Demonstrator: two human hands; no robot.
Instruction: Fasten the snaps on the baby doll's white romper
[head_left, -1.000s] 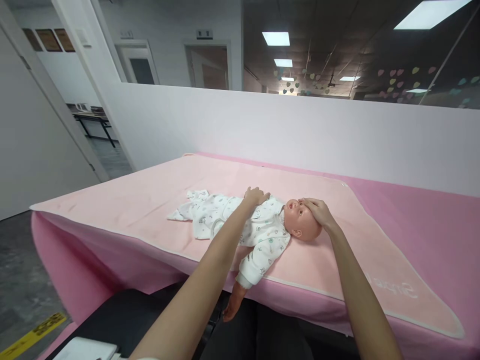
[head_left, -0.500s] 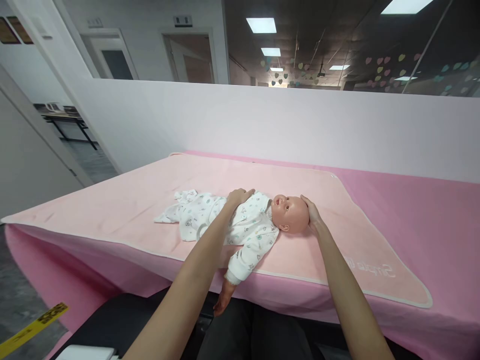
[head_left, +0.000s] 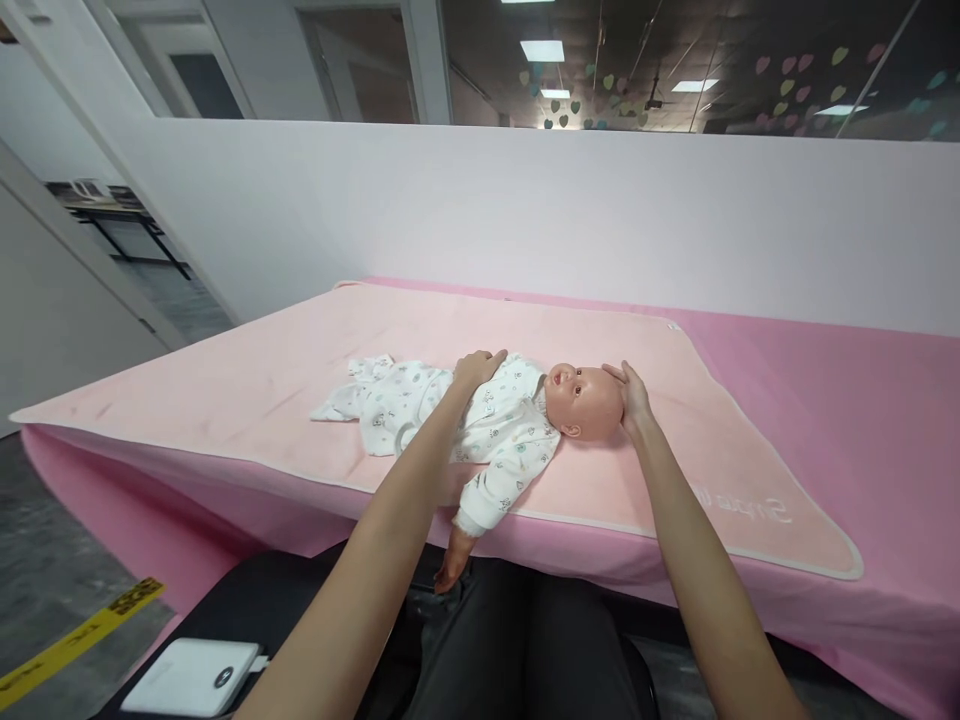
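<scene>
A baby doll (head_left: 504,412) in a white patterned outfit lies on its back, head to the right and legs to the left. My left hand (head_left: 480,368) rests on the doll's torso, its fingers laid over the far side and partly hidden. At the crown of the doll's bald head (head_left: 589,402), my right hand (head_left: 632,400) is open, with fingers apart and close against the head. The doll's near arm (head_left: 491,500) hangs over the table's front edge. Its far arm is hidden behind the torso.
Under the doll is a peach mat (head_left: 247,390) with a white border, spread over a pink tablecloth (head_left: 885,430). A white wall (head_left: 525,210) with windows above stands behind. A white power bank (head_left: 191,678) lies on a black surface at lower left, beside yellow floor tape (head_left: 82,640).
The view has tilted downward, so the power bank shows more fully. My right hand's fingers have lifted slightly from the doll's head. My left hand stays on the torso.
</scene>
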